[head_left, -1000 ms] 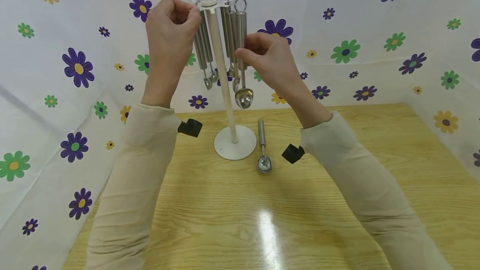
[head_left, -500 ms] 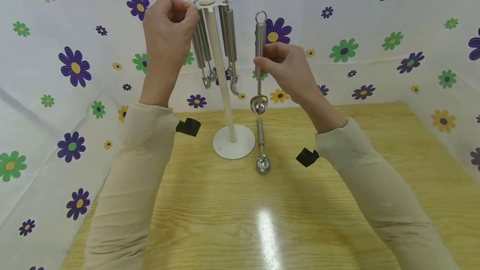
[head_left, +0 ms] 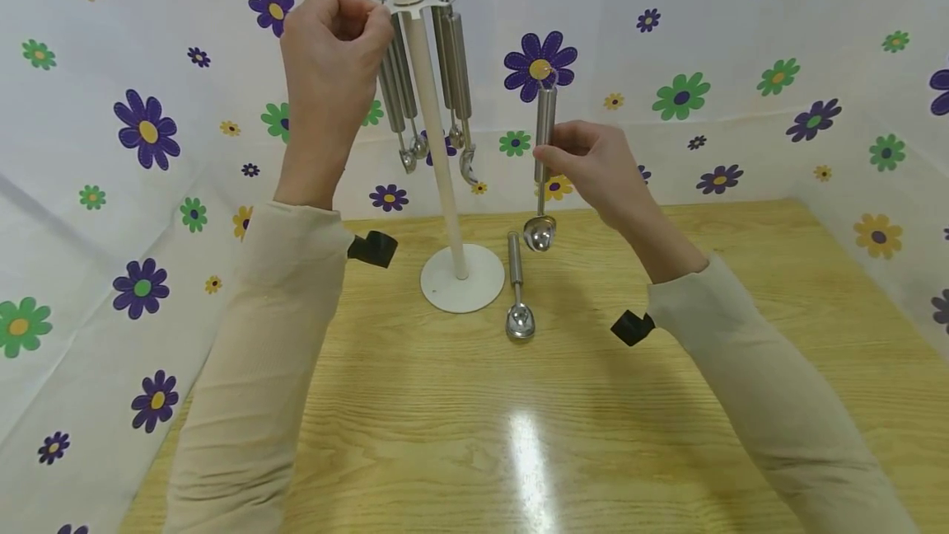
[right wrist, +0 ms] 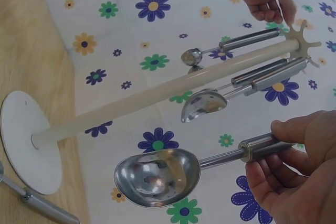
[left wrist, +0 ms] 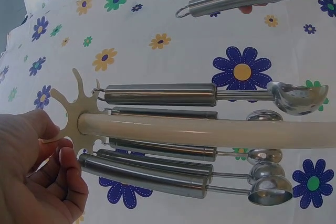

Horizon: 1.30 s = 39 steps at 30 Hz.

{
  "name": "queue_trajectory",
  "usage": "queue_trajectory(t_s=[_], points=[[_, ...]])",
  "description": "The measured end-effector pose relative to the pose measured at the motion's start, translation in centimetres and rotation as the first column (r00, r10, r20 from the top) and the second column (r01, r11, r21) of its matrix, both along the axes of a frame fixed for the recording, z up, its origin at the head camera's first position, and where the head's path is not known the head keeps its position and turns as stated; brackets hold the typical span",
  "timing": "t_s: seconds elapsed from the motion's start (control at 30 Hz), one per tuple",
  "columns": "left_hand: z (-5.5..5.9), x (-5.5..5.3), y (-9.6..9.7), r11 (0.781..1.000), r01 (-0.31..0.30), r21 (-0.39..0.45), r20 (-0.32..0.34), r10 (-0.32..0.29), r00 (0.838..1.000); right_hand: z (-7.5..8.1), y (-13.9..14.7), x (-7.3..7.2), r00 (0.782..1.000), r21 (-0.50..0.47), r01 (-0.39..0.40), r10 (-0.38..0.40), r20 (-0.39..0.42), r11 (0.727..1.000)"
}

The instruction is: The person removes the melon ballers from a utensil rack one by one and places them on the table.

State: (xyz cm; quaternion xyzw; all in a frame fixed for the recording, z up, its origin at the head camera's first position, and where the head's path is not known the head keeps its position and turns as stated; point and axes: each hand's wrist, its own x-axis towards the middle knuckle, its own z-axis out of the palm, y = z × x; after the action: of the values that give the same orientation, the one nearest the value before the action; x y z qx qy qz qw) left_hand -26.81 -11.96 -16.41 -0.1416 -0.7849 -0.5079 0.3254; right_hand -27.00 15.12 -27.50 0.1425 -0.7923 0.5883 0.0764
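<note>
My right hand (head_left: 593, 167) pinches the metal handle of an ice cream scoop (head_left: 545, 118), held upright in the air with its ring on top and bowl down. The right wrist view shows this scoop's shiny hollow bowl (right wrist: 157, 177) close up. With thumb and fingers, my left hand (head_left: 329, 48) pinches an arm of the hooked top plate (left wrist: 79, 100) of a cream stand (head_left: 436, 122). Several metal scoops (left wrist: 163, 94) hang from that plate around the pole, near my left fingertips. The held scoop is apart from the stand, to its right.
The stand's round white base (head_left: 445, 295) rests on the wooden table (head_left: 415, 435). Another scoop (head_left: 516, 262) lies on the table just right of the base, bowl toward me. A flower-patterned cloth (head_left: 726, 39) rises behind and along the sides.
My right hand has taken the scoop off the stand and carried it right and down. The left hand stays at the stand's top.
</note>
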Motion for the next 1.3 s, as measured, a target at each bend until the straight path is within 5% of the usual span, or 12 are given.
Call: queue_trajectory(t_s=[0.77,1.03,1.3], points=[[0.2,-0.2,-0.4,1.000,0.012,0.027,-0.012,-0.011,1.000,-4.0,4.0,0.8,0.989,0.057,0.023,-0.031,0.144,0.998],[0.0,-0.3,-0.1,0.999,0.028,0.034,-0.003,-0.028,1.000,-6.8,4.6,1.3,0.976,0.109,-0.003,-0.021,0.218,0.994],[0.0,0.0,-0.1,0.999,0.027,0.028,-0.005,-0.027,1.000,-9.7,3.5,1.5,0.961,0.061,-0.054,0.035,0.273,0.997]])
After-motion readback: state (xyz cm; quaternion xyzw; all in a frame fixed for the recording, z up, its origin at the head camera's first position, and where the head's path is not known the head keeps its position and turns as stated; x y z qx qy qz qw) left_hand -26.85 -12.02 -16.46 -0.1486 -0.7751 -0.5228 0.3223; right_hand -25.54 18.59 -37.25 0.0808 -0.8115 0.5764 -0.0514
